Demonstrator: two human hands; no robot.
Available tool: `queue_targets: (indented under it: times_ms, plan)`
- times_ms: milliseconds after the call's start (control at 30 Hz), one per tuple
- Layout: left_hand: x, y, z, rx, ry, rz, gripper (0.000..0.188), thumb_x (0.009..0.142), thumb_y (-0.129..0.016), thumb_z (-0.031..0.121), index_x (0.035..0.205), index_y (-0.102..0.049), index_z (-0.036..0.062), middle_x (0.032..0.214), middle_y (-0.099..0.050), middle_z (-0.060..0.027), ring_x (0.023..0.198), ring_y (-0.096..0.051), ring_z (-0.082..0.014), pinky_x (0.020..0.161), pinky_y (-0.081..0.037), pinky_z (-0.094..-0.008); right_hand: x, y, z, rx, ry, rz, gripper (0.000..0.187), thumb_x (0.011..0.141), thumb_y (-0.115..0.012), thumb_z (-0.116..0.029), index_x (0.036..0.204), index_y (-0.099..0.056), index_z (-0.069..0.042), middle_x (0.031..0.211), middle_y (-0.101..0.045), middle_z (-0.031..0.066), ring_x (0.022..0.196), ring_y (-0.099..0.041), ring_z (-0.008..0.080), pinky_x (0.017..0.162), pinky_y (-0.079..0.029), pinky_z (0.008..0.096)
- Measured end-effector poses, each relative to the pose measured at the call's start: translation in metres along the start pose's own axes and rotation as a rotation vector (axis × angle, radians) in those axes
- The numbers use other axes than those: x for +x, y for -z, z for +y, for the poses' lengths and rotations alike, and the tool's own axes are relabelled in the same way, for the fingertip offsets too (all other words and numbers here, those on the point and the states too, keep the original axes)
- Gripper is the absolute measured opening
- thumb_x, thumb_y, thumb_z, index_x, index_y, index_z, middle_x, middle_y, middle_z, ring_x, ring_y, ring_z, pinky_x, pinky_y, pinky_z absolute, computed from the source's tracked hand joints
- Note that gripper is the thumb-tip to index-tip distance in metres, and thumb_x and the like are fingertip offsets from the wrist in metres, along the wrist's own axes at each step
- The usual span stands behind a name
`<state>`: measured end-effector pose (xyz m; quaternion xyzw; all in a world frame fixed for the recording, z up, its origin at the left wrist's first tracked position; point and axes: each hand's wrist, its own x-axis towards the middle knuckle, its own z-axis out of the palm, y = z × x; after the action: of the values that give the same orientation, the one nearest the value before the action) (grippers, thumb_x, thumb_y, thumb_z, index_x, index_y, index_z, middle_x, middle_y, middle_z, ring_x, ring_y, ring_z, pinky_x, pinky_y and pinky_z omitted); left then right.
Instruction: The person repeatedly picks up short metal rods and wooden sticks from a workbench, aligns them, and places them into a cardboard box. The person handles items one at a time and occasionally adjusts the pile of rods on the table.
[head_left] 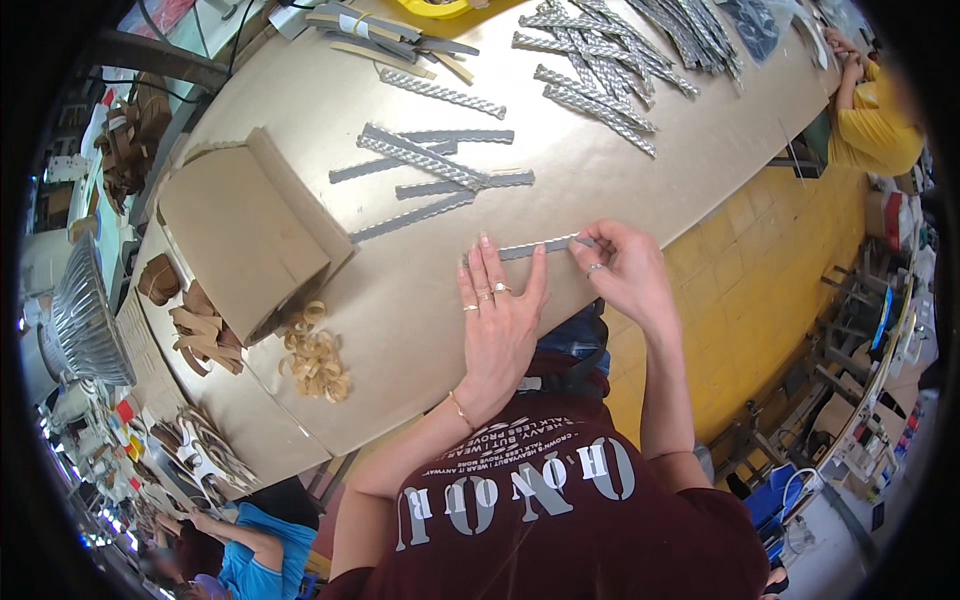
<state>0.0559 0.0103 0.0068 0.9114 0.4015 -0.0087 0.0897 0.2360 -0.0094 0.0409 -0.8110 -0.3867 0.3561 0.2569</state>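
A narrow grey strip with a pale braided edge (pixel 517 251) lies across the table near its front edge. My left hand (pixel 503 325) lies flat over its left part, fingers stretched and spread, pressing it down. At the strip's right end my right hand (pixel 630 275) is closed, thumb and fingertips pinched on it; the exact tip is hidden by the fingers. Just beyond my left hand lie several similar strips, some grey side up (pixel 425 213), with a silvery braided strip (pixel 425 158) across them.
A cardboard box (pixel 245 235) stands at left, beside curled tan peelings (pixel 318 360) and brown pieces (pixel 205 335). Farther back are piles of braided strips (pixel 600 45) and a bundle of grey strips (pixel 375 32). A person in yellow (pixel 880 125) works at the far right; another in blue (pixel 265 555) is lower left.
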Motion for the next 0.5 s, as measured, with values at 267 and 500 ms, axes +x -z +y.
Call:
queue_targets:
  times_ms: [267, 500]
  plan:
    - [0.004, 0.007, 0.002, 0.135, -0.034, -0.045, 0.056, 0.099, -0.054, 0.035, 0.153, -0.039, 0.0291, 0.148, -0.033, -0.0396, 0.136, -0.04, -0.049, 0.116, -0.027, -0.0541, 0.002, -0.001, -0.005, -0.097, -0.057, 0.009, 0.019, 0.083, -0.07, -0.019, 0.09, -0.07, -0.001, 0.067, -0.066, 0.0115, 0.061, -0.065, 0.0257, 0.061, -0.05, 0.0378]
    - [0.011, 0.008, 0.003, 0.182, -0.038, -0.021, 0.056, 0.098, -0.054, 0.038, 0.152, -0.039, 0.0308, 0.146, -0.035, -0.041, 0.134, -0.043, -0.049, 0.115, -0.029, -0.0545, 0.002, 0.003, 0.002, 0.074, -0.06, 0.051, 0.018, 0.09, -0.07, -0.013, 0.089, -0.066, 0.005, 0.066, -0.058, -0.0001, 0.061, -0.049, 0.0071, 0.055, -0.042, 0.0256]
